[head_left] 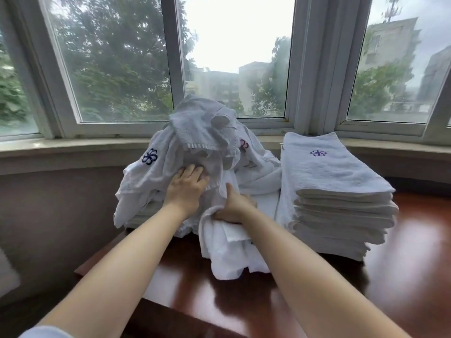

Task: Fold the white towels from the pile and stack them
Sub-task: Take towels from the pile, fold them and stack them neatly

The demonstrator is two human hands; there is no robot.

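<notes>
- One loose pile of white towels (195,142) stood beside the stack; how many towels it held could not be counted.
- One stack of folded towels (341,203) stood on the table, roughly eight to ten layers.
- Three embroidered emblems showed: two on the pile, one on the stack's top towel.
- Two hands (186,186) were at the pile, left of the stack.
- One wooden table (402,276) lay under the stack.

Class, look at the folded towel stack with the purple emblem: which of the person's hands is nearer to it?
Right. The right hand grips a towel just left of the folded towel stack; the left hand presses on the unfolded pile, farther left.
</notes>
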